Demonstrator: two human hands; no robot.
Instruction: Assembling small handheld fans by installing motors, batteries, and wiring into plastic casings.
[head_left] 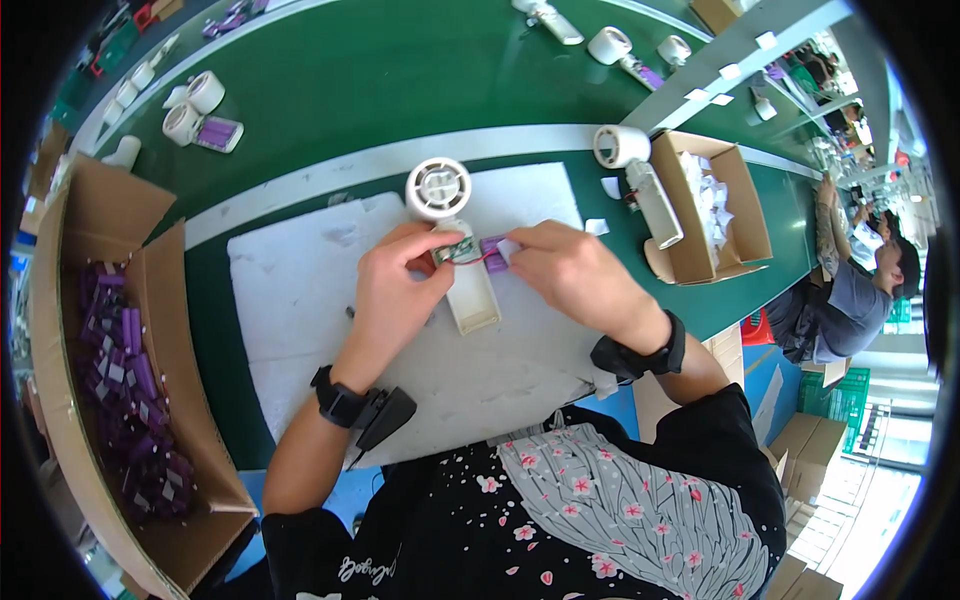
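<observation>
A white handheld fan [473, 303] lies on the padded sheet in front of me, its round head away from me and its hollow handle uncovered. Between the thumb and fingers of my left hand [392, 283] is a small green circuit board [459, 250] at the top of the handle. My right hand [572, 270] grips a purple battery pack [493, 254] just right of the handle; a pale patch shows at its fingertips. Thin red wire [478, 259] runs between board and pack.
At left stands an open carton [220, 470] of purple battery packs. A smaller carton [745, 215] of white pieces sits at right, beside another open fan [655, 205]. More fans [205, 92] rest on the green bench beyond the pale rail. A co-worker [850, 290] sits far right.
</observation>
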